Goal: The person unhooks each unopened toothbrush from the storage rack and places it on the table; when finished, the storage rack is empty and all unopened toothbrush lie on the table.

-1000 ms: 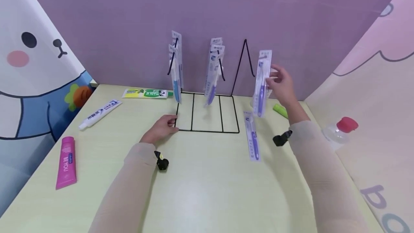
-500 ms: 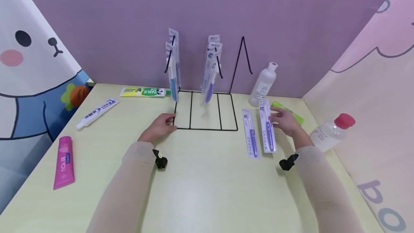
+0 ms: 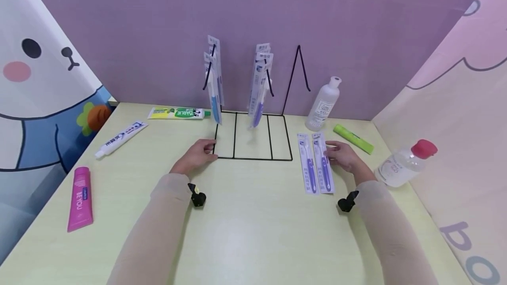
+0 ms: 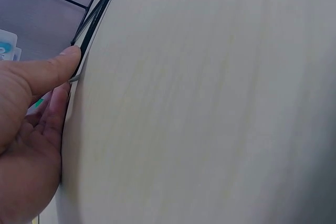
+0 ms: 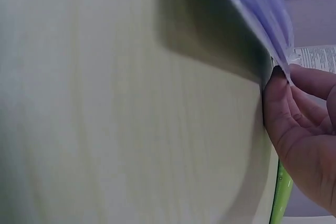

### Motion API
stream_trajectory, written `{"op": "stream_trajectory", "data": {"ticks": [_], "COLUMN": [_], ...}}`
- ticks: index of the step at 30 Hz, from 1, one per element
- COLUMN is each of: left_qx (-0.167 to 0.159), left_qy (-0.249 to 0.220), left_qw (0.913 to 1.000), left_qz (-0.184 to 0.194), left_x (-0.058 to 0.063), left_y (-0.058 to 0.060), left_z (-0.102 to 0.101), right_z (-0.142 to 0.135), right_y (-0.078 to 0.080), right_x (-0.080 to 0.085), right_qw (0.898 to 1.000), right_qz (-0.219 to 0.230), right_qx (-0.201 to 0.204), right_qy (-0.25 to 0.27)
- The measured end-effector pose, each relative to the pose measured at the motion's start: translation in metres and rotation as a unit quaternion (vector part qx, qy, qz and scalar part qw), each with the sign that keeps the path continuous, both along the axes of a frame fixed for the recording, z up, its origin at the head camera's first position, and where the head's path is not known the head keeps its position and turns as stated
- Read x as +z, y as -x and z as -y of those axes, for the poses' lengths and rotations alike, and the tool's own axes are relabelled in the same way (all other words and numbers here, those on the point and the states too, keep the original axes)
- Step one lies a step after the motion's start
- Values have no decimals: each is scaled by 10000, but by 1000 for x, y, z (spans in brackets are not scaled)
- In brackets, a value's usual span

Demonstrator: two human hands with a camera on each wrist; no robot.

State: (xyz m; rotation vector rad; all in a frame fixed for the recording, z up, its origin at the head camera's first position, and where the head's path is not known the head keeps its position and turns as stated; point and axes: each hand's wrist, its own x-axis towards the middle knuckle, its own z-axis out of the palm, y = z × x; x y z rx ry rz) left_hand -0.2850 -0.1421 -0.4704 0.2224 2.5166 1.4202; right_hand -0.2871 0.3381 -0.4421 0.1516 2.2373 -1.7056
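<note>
At the left front corner of a black wire display rack (image 3: 253, 158), my left hand (image 3: 196, 156) pinches the frame between thumb and fingers; the left wrist view shows the thumb (image 4: 58, 69) against the wire. My right hand (image 3: 345, 156) pinches the right edge of a packaged purple toothbrush (image 3: 324, 164). In the right wrist view, that package (image 5: 262, 9) is tilted off the table at the pinched edge. A second packaged purple toothbrush (image 3: 307, 164) lies flat just left of it. Packaged blue toothbrushes (image 3: 214, 91) hang on the rack's left hook, purple ones (image 3: 259, 91) on the middle hook.
The rack's right hook (image 3: 303, 67) holds nothing. A white bottle (image 3: 322, 107), a green tube (image 3: 353, 139) and a red-capped bottle (image 3: 400, 168) stand or lie at right. Toothpaste tubes lie at left: yellow-green (image 3: 178, 113), white (image 3: 120, 139), pink (image 3: 80, 199).
My right hand has brought the packaged toothbrush down from beside the right hook to the table, then leftward beside the other package. The left hand keeps its grip on the rack.
</note>
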Motion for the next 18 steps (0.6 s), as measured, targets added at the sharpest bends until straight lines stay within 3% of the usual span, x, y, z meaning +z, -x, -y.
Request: {"op": "stream_trajectory", "data": {"ticks": [6, 9, 13, 16, 18], "left_qx": [19, -21, -47, -18, -11], "left_qy": [39, 32, 23, 32, 19], "left_qw": [10000, 10000, 10000, 10000, 10000], "left_qz": [-25, -64, -73, -63, -66], "left_x": [0, 1, 1, 0, -1], "left_y": [0, 0, -1, -1, -1], "left_z": [1, 1, 1, 1, 1], "right_z": [2, 4, 9, 23, 38], "right_y": [3, 2, 2, 5, 9], "right_x": [0, 3, 13, 26, 36], "right_qw": [9958, 9848, 9623, 9496, 9472], "right_qz": [-140, -240, -629, -1061, -1367], "right_qx": [17, 123, 327, 401, 406], "right_qy": [-908, -1718, -2626, -2923, -2872]}}
